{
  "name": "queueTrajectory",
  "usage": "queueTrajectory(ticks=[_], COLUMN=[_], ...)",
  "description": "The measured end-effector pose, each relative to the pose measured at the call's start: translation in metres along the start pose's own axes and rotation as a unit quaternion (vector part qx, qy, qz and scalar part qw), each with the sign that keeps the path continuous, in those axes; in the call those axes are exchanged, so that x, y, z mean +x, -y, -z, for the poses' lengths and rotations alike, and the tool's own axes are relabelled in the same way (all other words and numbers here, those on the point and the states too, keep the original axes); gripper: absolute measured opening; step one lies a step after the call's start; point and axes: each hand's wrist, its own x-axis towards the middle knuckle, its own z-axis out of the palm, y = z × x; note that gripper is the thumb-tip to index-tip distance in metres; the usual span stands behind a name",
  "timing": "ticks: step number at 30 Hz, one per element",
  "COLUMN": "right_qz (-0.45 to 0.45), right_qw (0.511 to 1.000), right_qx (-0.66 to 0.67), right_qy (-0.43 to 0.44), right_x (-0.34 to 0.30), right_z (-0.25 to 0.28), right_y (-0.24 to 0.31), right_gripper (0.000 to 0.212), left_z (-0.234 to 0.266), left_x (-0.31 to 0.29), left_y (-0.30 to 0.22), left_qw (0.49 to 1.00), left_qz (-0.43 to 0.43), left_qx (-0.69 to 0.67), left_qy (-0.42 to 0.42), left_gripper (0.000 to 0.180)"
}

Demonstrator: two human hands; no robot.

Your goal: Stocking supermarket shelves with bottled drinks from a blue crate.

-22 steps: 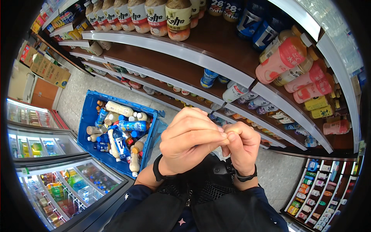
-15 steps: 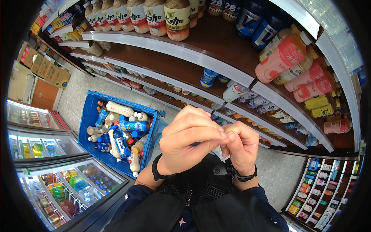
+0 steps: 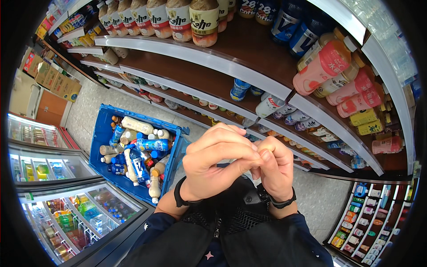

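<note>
My left hand and my right hand meet in front of my chest, their fingertips touching. Both are closed, thumbs pressed against the bent forefingers. Whatever may be pinched between the fingers is hidden or too small to make out. A dark band circles each wrist. Left of my left hand stands a blue plastic crate filled with bottles. Among them lie a white bottle with a blue label, a blue-labelled bottle and a pale beige bottle.
Curved-looking shelves run along the far side, with brown coffee bottles in a row and pink drink bottles at the right. Glass-topped refrigerated cabinets stand at the lower left. Cardboard boxes are stacked far left. Another stocked shelf is lower right.
My right hand has shifted very slightly left, and its fingers have curled a little. The hands stay together; the crate and shelves look the same.
</note>
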Motion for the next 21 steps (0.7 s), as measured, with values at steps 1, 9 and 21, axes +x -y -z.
queueTrajectory(ticks=[1, 9, 21], right_qz=[0.000, 0.081, 0.067], right_qw=[1.000, 0.976, 0.977], right_qx=[0.000, -0.198, -0.199], right_qy=[0.001, -0.049, -0.037], right_x=[0.000, 0.002, 0.001], right_z=[0.000, 0.003, 0.008], right_y=[0.000, 0.009, 0.012], right_gripper=[0.022, 0.012, 0.007], left_z=[0.001, 0.003, 0.006], left_x=[0.000, 0.000, 0.000], left_y=[0.002, 0.003, -0.001], left_qw=[1.000, 1.000, 0.998], left_qz=[-0.006, -0.014, 0.027], left_qx=[-0.005, 0.003, -0.038], left_qy=[-0.008, 0.000, 0.043], left_gripper=[0.020, 0.022, 0.020])
